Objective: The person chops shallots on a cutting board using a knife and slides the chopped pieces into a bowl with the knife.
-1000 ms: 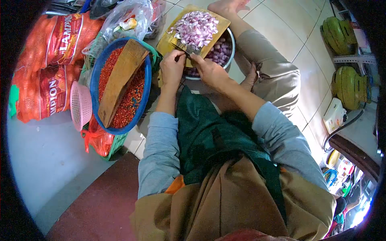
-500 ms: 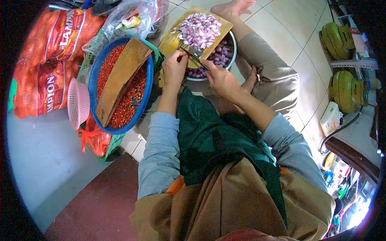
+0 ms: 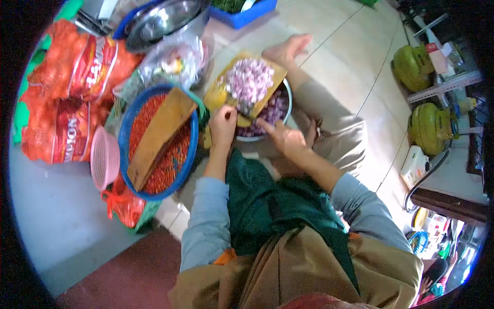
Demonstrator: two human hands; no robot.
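My right hand point(image 3: 289, 138) is wrapped around the handle end of a knife point(image 3: 246, 109), its index finger stretched along it. The blade lies across the near end of a yellowish wooden cutting board point(image 3: 218, 96), with a heap of chopped shallots point(image 3: 250, 78) just beyond it. Closed at the board's near left corner, my left hand point(image 3: 223, 123) has its fingertips by the blade; what they pinch, if anything, is hidden. Beneath, the board rests over a metal basin point(image 3: 289, 105) of peeled shallots point(image 3: 276, 109).
To the left, a blue basin point(image 3: 196, 135) holds chopped red chillies point(image 3: 149, 116) under a wooden plank point(image 3: 162, 136). A pink basket point(image 3: 104, 157), red mesh sacks point(image 3: 72, 129), plastic bags point(image 3: 172, 64) and metal bowls point(image 3: 167, 23) lie farther out. Green gas cylinders point(image 3: 431, 127) stand at the right.
The camera view has shifted, bringing the metal bowls and a blue tray into sight at the top. The knife and both hands remain at the board's near end.
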